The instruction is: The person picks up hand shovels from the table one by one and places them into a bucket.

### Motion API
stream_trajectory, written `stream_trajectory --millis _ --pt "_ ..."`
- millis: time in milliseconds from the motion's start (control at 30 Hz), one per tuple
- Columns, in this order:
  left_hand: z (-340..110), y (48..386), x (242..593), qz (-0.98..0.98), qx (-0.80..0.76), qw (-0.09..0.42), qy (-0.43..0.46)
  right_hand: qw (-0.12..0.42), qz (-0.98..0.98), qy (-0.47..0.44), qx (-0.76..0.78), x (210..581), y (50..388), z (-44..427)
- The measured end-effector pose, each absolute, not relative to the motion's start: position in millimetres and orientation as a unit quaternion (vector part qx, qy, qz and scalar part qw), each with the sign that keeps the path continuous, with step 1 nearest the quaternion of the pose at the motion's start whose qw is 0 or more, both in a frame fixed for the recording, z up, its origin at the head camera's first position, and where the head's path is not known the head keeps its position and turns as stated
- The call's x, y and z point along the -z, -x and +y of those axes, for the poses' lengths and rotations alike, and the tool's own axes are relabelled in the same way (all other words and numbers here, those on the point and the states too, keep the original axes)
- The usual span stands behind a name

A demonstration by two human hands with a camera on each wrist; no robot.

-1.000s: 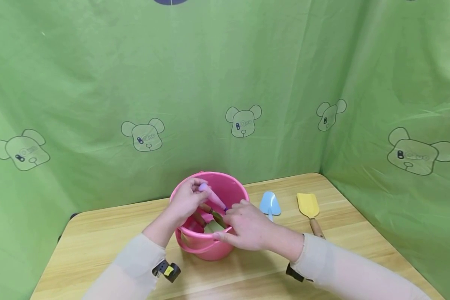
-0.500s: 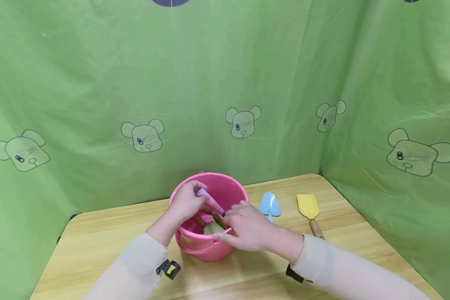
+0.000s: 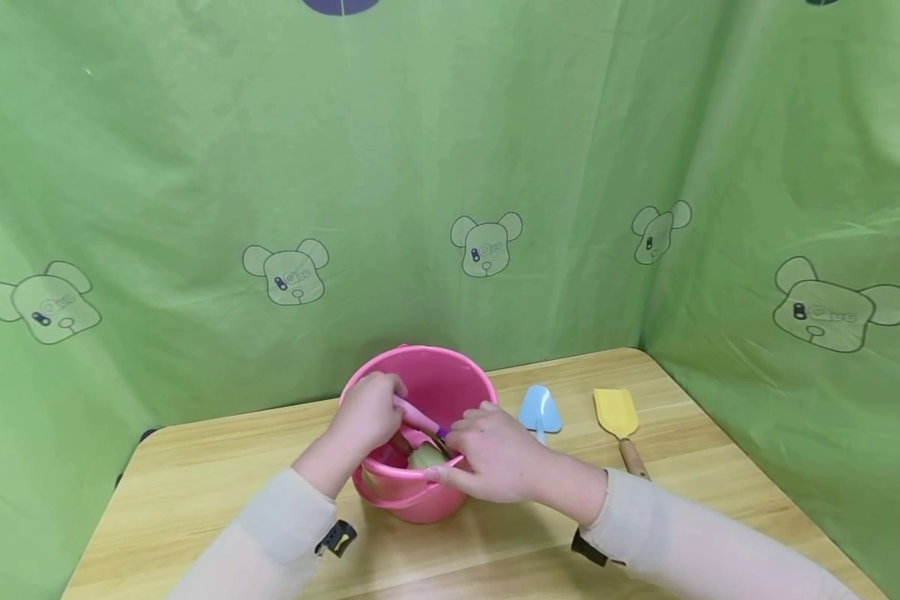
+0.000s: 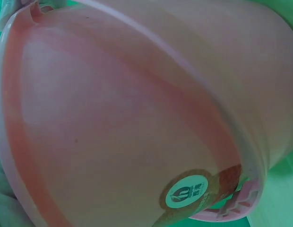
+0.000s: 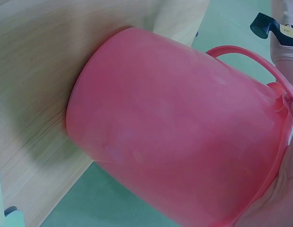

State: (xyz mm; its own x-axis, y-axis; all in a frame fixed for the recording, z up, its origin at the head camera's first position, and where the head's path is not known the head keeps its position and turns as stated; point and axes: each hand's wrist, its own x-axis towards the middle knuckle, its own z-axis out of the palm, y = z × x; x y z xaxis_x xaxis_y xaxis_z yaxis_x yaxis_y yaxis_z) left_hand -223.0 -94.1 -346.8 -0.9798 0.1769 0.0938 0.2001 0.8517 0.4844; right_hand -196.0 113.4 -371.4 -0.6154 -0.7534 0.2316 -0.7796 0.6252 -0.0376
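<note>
As I watch remotely through the head view, the left hand (image 3: 367, 412) grips a lilac handle (image 3: 416, 415) inside the pink bucket (image 3: 450, 382) while the right hand (image 3: 498, 454) clasps its rim (image 3: 407, 471); my left-wrist view shows the bucket's round label (image 4: 186, 191), my right-wrist view its side (image 5: 175, 123) above the wooden table (image 5: 28, 71).

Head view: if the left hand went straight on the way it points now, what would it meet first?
Beyond the lilac handle it holds, the left hand would probably meet the far inner wall of the pink bucket; depth there is hard to judge.
</note>
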Motion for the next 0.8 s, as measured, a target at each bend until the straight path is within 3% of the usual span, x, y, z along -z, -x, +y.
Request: stream_trajectory --millis 500,800 --pt "-97.3 219.2 346.7 -0.976 0.171 -0.01 0.132 0.091 -0.898 -0.423 -0.076 371.1 195.8 113.2" --pt "-96.5 216.5 349.5 -0.978 0.147 0.008 0.147 0.104 -0.893 -0.432 -0.075 371.4 196.3 113.4"
